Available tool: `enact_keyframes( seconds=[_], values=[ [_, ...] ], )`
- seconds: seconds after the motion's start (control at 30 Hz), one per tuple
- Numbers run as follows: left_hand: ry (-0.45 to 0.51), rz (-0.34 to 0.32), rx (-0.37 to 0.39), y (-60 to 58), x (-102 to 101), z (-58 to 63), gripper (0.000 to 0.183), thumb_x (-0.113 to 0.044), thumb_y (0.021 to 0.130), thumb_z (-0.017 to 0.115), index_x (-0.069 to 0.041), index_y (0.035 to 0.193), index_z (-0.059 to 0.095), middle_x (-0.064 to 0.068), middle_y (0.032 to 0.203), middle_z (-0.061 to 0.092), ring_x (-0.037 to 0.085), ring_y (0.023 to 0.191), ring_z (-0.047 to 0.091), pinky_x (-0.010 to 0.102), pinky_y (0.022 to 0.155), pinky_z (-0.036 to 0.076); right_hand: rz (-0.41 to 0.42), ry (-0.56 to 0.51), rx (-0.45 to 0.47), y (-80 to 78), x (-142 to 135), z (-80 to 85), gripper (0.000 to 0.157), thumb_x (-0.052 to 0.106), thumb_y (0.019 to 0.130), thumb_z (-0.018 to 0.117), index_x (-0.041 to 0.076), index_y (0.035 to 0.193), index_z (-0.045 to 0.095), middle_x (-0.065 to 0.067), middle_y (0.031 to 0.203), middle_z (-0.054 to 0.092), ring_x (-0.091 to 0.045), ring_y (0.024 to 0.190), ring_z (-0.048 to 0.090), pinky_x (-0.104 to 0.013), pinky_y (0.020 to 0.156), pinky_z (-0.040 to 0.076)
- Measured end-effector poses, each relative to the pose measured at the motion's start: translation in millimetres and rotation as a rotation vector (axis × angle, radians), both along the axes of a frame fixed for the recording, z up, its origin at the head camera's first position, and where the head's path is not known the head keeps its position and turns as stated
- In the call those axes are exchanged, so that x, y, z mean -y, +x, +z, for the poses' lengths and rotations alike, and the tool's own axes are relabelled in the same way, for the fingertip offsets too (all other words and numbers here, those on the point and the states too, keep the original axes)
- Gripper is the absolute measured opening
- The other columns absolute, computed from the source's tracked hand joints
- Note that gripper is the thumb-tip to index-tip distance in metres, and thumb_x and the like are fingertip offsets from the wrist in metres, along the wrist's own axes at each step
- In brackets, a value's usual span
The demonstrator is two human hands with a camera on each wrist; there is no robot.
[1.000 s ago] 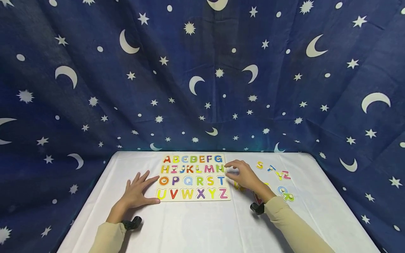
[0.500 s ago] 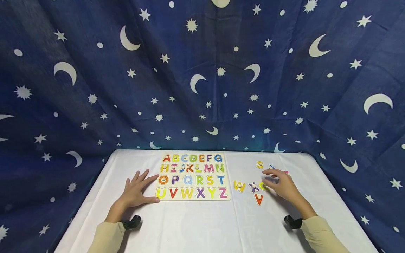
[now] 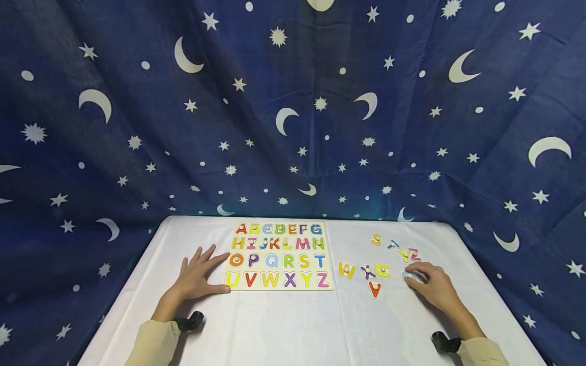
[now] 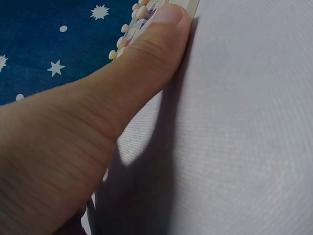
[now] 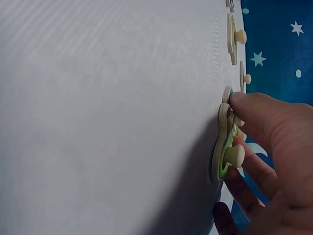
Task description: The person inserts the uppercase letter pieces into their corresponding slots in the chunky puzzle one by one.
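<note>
My left hand (image 3: 194,277) rests beside a wooden alphabet puzzle board (image 3: 262,262), fingers spread. Its thumb (image 4: 151,44) touches the board's near left corner. Knobbed letters fill the board's upper two rows, and an orange O (image 3: 236,260) sits in the third. To the right, my right hand (image 3: 435,287) has its thumb and index finger around a blue letter Q piece (image 3: 414,276). In the right wrist view the thumb touches the Q, while a green-faced letter piece (image 5: 224,169) with a round knob lies in front; my hand hides that one in the head view.
Loose letter pieces lie right of the board: a yellow W (image 3: 346,270), purple X (image 3: 368,272), yellow U (image 3: 382,271), red V (image 3: 374,290), S (image 3: 376,239), T (image 3: 392,244), yellow Y (image 3: 404,255) and pink Z (image 3: 414,253). A star-patterned curtain (image 3: 293,142) hangs behind the white table (image 3: 284,330).
My right hand has moved right from the board's N, across the loose letters, and come down at the Q. My left hand stays in place.
</note>
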State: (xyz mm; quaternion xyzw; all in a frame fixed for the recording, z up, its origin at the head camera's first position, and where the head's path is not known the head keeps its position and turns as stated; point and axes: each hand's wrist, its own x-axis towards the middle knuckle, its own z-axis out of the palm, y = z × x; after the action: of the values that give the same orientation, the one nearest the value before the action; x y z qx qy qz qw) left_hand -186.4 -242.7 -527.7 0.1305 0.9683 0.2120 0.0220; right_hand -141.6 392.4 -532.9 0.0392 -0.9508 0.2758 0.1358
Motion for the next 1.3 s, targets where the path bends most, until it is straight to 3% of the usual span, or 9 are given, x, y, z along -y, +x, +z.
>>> enact_keyframes(
  seconds=[0.3, 0.5, 0.6, 0.7, 0.73, 0.83, 0.9, 1.1, 1.3],
  values=[
    [0.027, 0.000, -0.018, 2.6, 0.9, 0.3, 0.102, -0.067, 0.062, 0.089, -0.021, 0.148, 0.057, 0.026, 0.163, 0.032, 0.059, 0.149, 0.015, 0.083, 0.111, 0.006, -0.033, -0.006, 0.051, 1.9, -2.9, 4.8, 0.015, 0.011, 0.082, 0.086, 0.010, 0.094, 0.077, -0.019, 0.114, 0.073, -0.047, 0.113, 0.062, -0.063, 0.097, 0.045],
    [0.017, 0.004, -0.010, 4.7, 1.5, -1.9, 0.103, -0.068, 0.062, 0.088, -0.022, 0.148, 0.057, 0.026, 0.162, 0.032, 0.059, 0.149, 0.015, 0.083, 0.111, 0.006, -0.040, 0.007, 0.031, 2.2, -3.5, 1.7, 0.012, 0.012, 0.083, 0.086, 0.011, 0.093, 0.079, -0.014, 0.113, 0.075, -0.043, 0.114, 0.066, -0.057, 0.097, 0.048],
    [0.018, 0.002, -0.009, 6.6, 1.1, -3.0, 0.103, -0.068, 0.062, 0.088, -0.021, 0.148, 0.057, 0.026, 0.162, 0.033, 0.059, 0.149, 0.016, 0.083, 0.111, 0.006, -0.046, 0.018, 0.003, 4.6, -3.5, -1.2, 0.011, 0.014, 0.082, 0.087, 0.014, 0.091, 0.080, -0.009, 0.110, 0.076, -0.037, 0.111, 0.068, -0.033, 0.094, 0.052],
    [0.022, -0.004, -0.019, 6.4, 0.7, -3.4, 0.103, -0.068, 0.062, 0.088, -0.021, 0.148, 0.057, 0.026, 0.162, 0.033, 0.060, 0.148, 0.016, 0.083, 0.111, 0.007, -0.048, 0.019, -0.015, 5.4, -2.9, -1.9, 0.011, 0.013, 0.082, 0.087, 0.013, 0.090, 0.080, -0.009, 0.108, 0.076, -0.037, 0.108, 0.069, -0.029, 0.092, 0.051],
    [0.023, -0.004, -0.022, 6.0, 0.7, -3.3, 0.103, -0.068, 0.062, 0.088, -0.021, 0.148, 0.057, 0.026, 0.162, 0.033, 0.060, 0.148, 0.016, 0.083, 0.111, 0.007, -0.047, 0.015, -0.016, 5.2, -2.5, -1.3, 0.011, 0.012, 0.081, 0.087, 0.012, 0.090, 0.080, -0.010, 0.108, 0.076, -0.037, 0.108, 0.069, -0.029, 0.092, 0.051],
    [0.025, -0.002, -0.021, 4.0, 1.3, -3.4, 0.103, -0.068, 0.062, 0.088, -0.021, 0.148, 0.057, 0.026, 0.162, 0.032, 0.059, 0.149, 0.015, 0.083, 0.111, 0.006, -0.043, -0.004, 0.023, 3.3, 0.3, 1.7, 0.011, 0.008, 0.083, 0.085, 0.006, 0.092, 0.079, -0.017, 0.109, 0.074, -0.044, 0.111, 0.066, -0.054, 0.095, 0.051],
    [0.027, 0.004, -0.015, 3.1, 1.2, -3.3, 0.103, -0.068, 0.062, 0.088, -0.022, 0.148, 0.057, 0.026, 0.163, 0.032, 0.059, 0.149, 0.014, 0.083, 0.111, 0.005, -0.043, -0.016, 0.053, 2.1, 2.7, 4.4, 0.011, 0.008, 0.085, 0.083, 0.004, 0.094, 0.078, -0.021, 0.111, 0.073, -0.048, 0.113, 0.064, -0.063, 0.097, 0.048],
    [0.034, -0.006, -0.027, 1.0, -0.6, -1.1, 0.102, -0.067, 0.063, 0.088, -0.021, 0.148, 0.057, 0.026, 0.162, 0.033, 0.059, 0.149, 0.015, 0.083, 0.111, 0.006, -0.028, -0.039, -0.001, -5.0, 12.7, 13.4, 0.012, 0.004, 0.084, 0.083, 0.002, 0.094, 0.077, -0.025, 0.111, 0.071, -0.050, 0.113, 0.062, -0.067, 0.098, 0.045],
    [0.022, 0.001, -0.016, 1.3, -0.1, -0.1, 0.103, -0.068, 0.062, 0.088, -0.021, 0.148, 0.057, 0.026, 0.162, 0.033, 0.059, 0.149, 0.015, 0.083, 0.111, 0.006, 0.034, -0.089, -0.049, -19.9, 36.5, 25.4, 0.013, 0.001, 0.083, 0.081, 0.004, 0.095, 0.078, -0.019, 0.109, 0.074, -0.045, 0.112, 0.064, -0.064, 0.097, 0.046]
  ],
)
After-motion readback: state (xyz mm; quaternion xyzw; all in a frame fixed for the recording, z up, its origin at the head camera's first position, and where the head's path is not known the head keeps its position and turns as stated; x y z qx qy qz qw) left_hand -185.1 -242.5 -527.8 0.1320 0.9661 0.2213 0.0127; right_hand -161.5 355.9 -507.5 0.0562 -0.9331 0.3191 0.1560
